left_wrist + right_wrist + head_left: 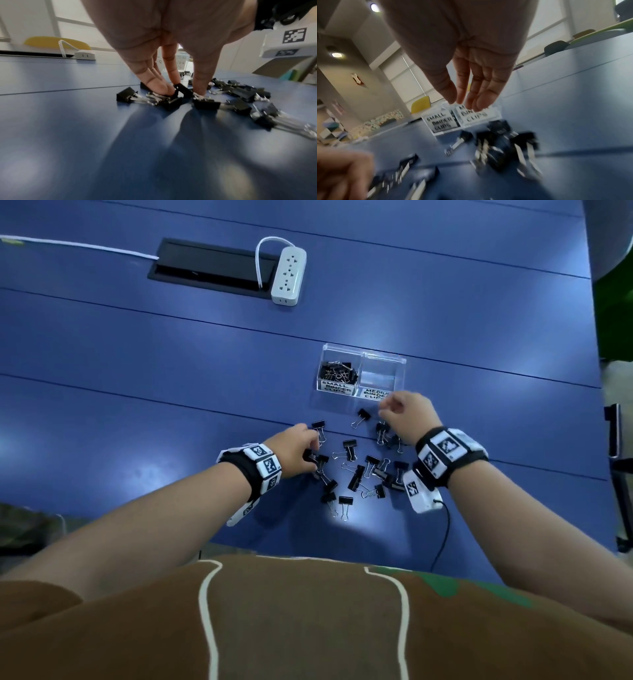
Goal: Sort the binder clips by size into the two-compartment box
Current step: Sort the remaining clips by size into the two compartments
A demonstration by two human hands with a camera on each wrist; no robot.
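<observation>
A clear two-compartment box (363, 353) stands on the blue table. Its left compartment, labelled small (442, 122), holds several small black clips (337, 371). The right compartment, labelled medium (381, 378), looks empty. Several larger black binder clips (359, 470) lie scattered in front of the box. My left hand (311, 453) reaches down at the left side of the pile, where its fingertips and thumb pinch one binder clip (182, 89). My right hand (385, 409) hovers above the clips just before the medium compartment, with its fingers (485, 100) relaxed and holding nothing.
A white power strip (288, 275) lies beside a black cable hatch (209, 266) at the far side, with a white cable (78, 246) running left. A black cable (445, 529) hangs over the table's near edge. A dark object (615, 433) stands off the right edge.
</observation>
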